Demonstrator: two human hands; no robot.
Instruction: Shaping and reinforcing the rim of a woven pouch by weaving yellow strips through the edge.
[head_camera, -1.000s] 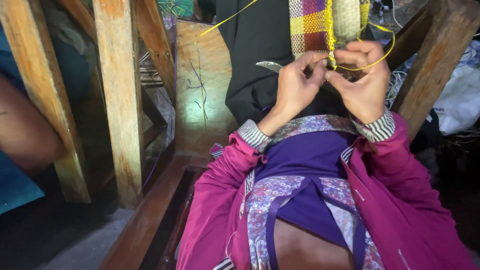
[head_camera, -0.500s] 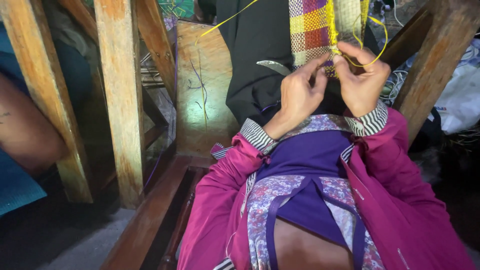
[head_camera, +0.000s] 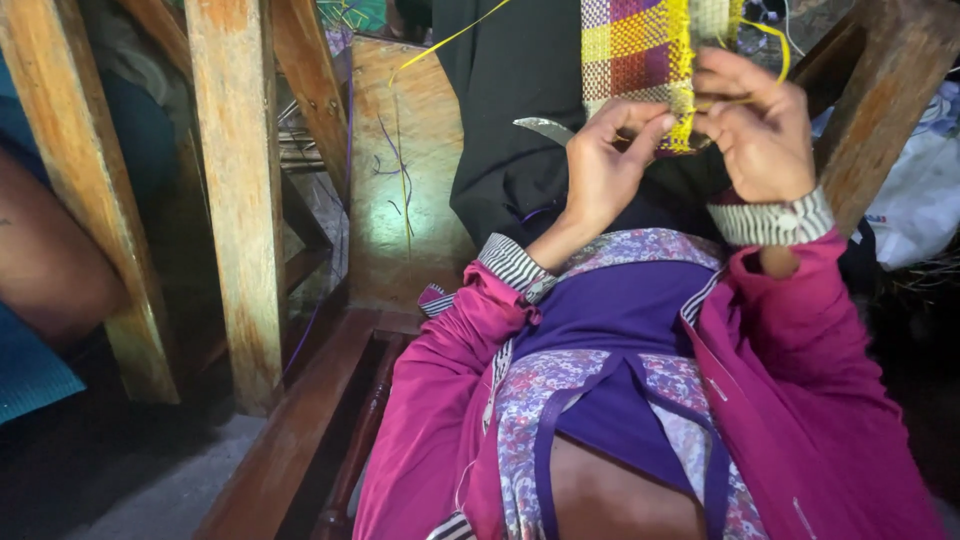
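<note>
A checked woven cloth (head_camera: 630, 45) in yellow, purple and white hangs at the top of the head view, over a black cloth (head_camera: 510, 120). My left hand (head_camera: 605, 165) pinches the cloth's lower edge beside a yellow fringe strip (head_camera: 682, 90). My right hand (head_camera: 760, 125) is closed on a thin yellow thread (head_camera: 770, 40) that loops up from the same edge. Both arms wear magenta sleeves with striped cuffs. A curved metal blade (head_camera: 545, 128) lies on the black cloth just left of my left hand.
Wooden frame posts (head_camera: 240, 190) stand at left, and another beam (head_camera: 880, 90) slants at right. A wooden board (head_camera: 400, 170) carries loose threads. Another person's arm (head_camera: 50, 270) shows at the far left. A white bag (head_camera: 920, 190) lies at right.
Both hands have risen toward the cloth's lower edge. My right hand has drawn the yellow thread upward, tightening its loop.
</note>
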